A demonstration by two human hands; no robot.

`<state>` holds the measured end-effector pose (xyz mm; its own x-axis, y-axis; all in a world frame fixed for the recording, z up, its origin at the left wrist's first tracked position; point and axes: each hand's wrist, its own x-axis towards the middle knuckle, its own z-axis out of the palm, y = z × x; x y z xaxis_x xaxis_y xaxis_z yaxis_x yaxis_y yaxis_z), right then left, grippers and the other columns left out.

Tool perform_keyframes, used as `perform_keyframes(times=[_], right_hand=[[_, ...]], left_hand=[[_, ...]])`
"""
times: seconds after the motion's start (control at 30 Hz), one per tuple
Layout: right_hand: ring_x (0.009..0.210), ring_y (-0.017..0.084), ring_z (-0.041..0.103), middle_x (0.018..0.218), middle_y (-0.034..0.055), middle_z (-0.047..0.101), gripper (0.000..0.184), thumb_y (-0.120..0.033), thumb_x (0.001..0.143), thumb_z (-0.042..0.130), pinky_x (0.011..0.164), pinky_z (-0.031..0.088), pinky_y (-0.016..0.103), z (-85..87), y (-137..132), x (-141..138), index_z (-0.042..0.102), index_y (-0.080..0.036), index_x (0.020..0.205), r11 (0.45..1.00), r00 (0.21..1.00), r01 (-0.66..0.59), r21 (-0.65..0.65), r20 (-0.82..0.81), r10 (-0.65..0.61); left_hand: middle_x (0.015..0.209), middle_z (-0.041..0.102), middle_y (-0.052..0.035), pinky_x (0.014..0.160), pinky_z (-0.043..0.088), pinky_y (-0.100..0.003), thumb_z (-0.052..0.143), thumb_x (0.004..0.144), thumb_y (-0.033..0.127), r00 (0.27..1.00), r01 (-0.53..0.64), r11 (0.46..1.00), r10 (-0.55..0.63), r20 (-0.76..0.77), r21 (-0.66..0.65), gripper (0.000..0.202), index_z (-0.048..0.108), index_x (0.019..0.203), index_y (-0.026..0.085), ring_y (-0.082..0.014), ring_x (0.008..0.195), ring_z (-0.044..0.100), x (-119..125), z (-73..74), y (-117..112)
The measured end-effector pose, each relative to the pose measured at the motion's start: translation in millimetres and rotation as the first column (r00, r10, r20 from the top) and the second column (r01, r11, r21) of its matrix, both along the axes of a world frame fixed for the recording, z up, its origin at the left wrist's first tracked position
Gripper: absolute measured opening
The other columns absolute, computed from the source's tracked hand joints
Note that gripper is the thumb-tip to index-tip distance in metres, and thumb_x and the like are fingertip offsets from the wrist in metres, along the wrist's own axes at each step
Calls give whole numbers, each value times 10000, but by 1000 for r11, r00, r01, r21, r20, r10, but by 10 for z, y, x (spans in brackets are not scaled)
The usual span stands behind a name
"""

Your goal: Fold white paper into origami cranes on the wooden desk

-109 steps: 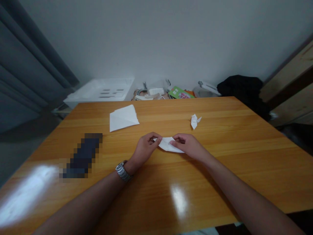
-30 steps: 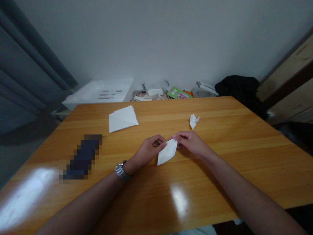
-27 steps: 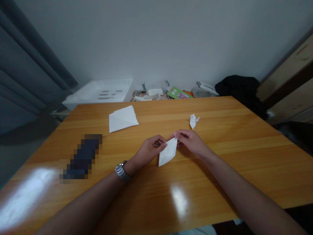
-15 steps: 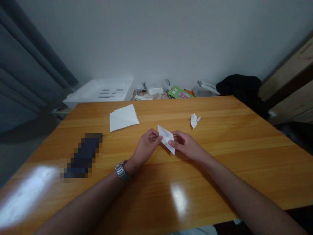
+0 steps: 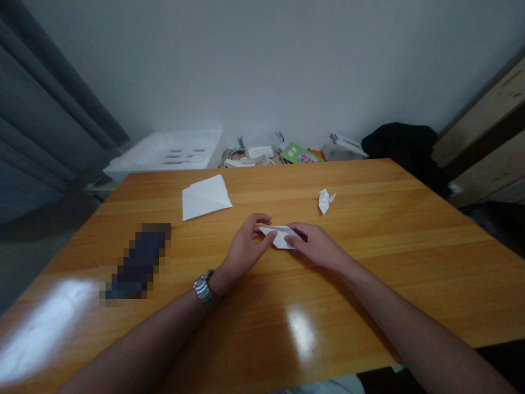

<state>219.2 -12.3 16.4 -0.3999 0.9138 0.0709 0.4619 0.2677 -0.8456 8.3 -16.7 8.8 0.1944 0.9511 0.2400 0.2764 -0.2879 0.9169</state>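
Observation:
A small folded white paper [image 5: 281,236] lies low over the middle of the wooden table [image 5: 369,284]. My left hand [image 5: 245,247], with a metal watch on its wrist, pinches the paper's left end between thumb and fingers. My right hand [image 5: 316,247] is closed on the paper's right side, fingers pressing on it. A small finished folded paper figure [image 5: 325,200] sits further back to the right. A larger folded white sheet [image 5: 204,197] lies at the back left.
A blurred dark object [image 5: 137,260] lies on the table's left part. Behind the table stand a white tray [image 5: 164,155], clutter with a green booklet [image 5: 301,155], and a black cloth [image 5: 400,143]. Wooden furniture [image 5: 484,137] is at the right, curtains [image 5: 36,126] at the left.
The paper hung down from both hands a second ago, then was turned upward; now it is flat and low over the table, held at both ends.

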Motion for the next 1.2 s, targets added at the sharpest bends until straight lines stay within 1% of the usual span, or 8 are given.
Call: perform_keyframes(times=[0.1, 0.23, 0.33, 0.47, 0.73, 0.87, 1.07, 1.2], right_hand=[[827, 212, 680, 959, 73, 769, 233, -269, 953, 533, 713, 450, 295, 7, -13, 5, 742, -183, 1009, 999, 991, -20, 40, 134, 14], [797, 211, 688, 923, 75, 779, 242, -263, 958, 531, 684, 439, 291, -2, -9, 14, 761, -196, 992, 993, 967, -1, 119, 252, -29], [834, 212, 686, 941, 80, 771, 230, -247, 961, 538, 718, 451, 296, -15, 7, 25, 757, -190, 1007, 984, 960, 8, 175, 272, -57], [894, 216, 666, 976, 99, 738, 205, -208, 958, 557, 786, 469, 312, -63, 43, 38, 747, -171, 1025, 970, 958, -21, 241, 282, -49], [920, 206, 649, 979, 87, 698, 180, -197, 969, 567, 824, 479, 318, -124, 75, 47, 732, -177, 1039, 959, 958, -87, 270, 287, 6], [919, 205, 647, 977, 82, 694, 190, -198, 978, 557, 821, 481, 319, -124, 90, 68, 734, -187, 1047, 955, 958, -94, 280, 286, 10], [962, 213, 631, 1007, 99, 686, 212, -197, 990, 545, 855, 490, 337, -106, 133, 159, 729, -179, 1096, 932, 949, -220, 289, 285, 136], [971, 211, 622, 1025, 100, 674, 227, -181, 993, 531, 853, 493, 335, -97, 137, 181, 715, -182, 1127, 923, 939, -255, 287, 301, 165]], left_hand=[[1041, 695, -55, 860, 538, -313, 633, 921, 289, 966, 47, 989, -9, -260, 139, 165, 657, 1054, 195, -180, 933, 667, -37, 20, 0], [925, 706, -42, 766, 510, -291, 594, 940, 264, 915, 103, 986, -43, -400, 129, 123, 693, 960, 194, -179, 844, 648, -48, 19, 5], [905, 703, -41, 738, 493, -286, 590, 939, 259, 897, 106, 987, -42, -439, 123, 126, 695, 959, 191, -180, 818, 639, -47, -1, 17], [928, 699, -43, 776, 487, -299, 583, 944, 237, 873, 131, 981, -45, -486, 144, 118, 689, 972, 194, -191, 855, 637, -56, -33, 29], [975, 675, -54, 850, 482, -317, 523, 984, 230, 825, 222, 958, -86, -559, 181, 165, 678, 1029, 197, -207, 934, 622, -70, -73, 45], [993, 668, -58, 851, 481, -315, 524, 985, 216, 810, 224, 959, -84, -581, 174, 169, 685, 1034, 194, -210, 940, 618, -69, -55, 40], [1011, 656, -60, 852, 478, -318, 489, 1008, 234, 787, 246, 953, -92, -609, 175, 217, 686, 1096, 208, -211, 946, 616, -67, -47, 38], [1035, 646, -71, 859, 485, -327, 484, 1009, 239, 766, 260, 951, -98, -635, 167, 235, 685, 1126, 204, -217, 960, 615, -67, -52, 43]])
